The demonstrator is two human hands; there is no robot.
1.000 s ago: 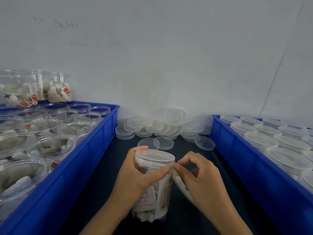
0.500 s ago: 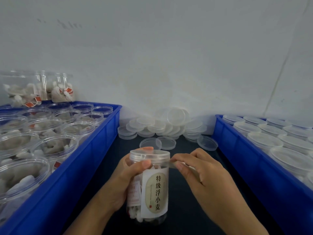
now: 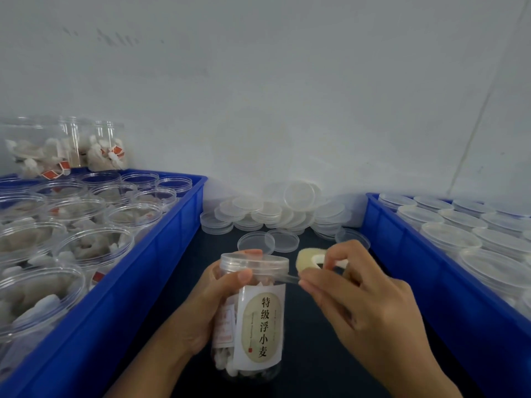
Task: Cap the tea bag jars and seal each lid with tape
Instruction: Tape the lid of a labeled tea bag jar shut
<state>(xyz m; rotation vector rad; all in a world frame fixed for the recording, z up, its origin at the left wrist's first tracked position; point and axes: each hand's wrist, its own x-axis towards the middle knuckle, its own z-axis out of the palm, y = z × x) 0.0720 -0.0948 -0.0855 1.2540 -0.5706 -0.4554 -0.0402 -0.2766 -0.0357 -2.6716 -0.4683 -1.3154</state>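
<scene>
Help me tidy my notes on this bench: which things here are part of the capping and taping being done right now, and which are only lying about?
In use:
left hand gripping the labelled jar
its lid
right hand pinching the tape
tape roll

Lying about:
loose lids
left blue crate of open jars
right blue crate of capped jars

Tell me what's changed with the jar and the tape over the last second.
The jar turned, bringing its label to the front. The right hand drew a tape strip off the lid's edge; the tape roll now shows. The left hand still grips the jar.
</scene>
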